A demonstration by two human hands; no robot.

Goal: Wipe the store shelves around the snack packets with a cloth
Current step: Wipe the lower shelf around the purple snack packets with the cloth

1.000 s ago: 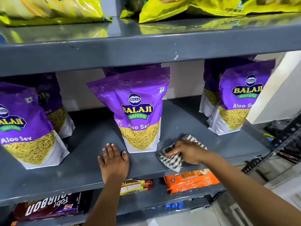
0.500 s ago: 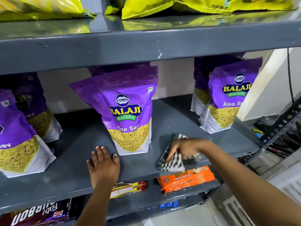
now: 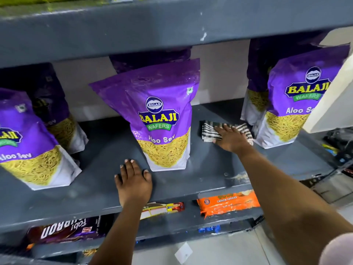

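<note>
Bare shelf point(image 3: 107, 150) between purple packets point(image 3: 162, 119) — upper shelf point(image 3: 133, 35) overhead.

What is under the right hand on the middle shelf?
A black-and-white checked cloth, pressed flat on the grey shelf by the right hand. The cloth's middle is covered.

Six purple packets point(image 3: 162, 119), one cloth point(image 3: 210, 131), two hands point(image 3: 133, 180).
</note>
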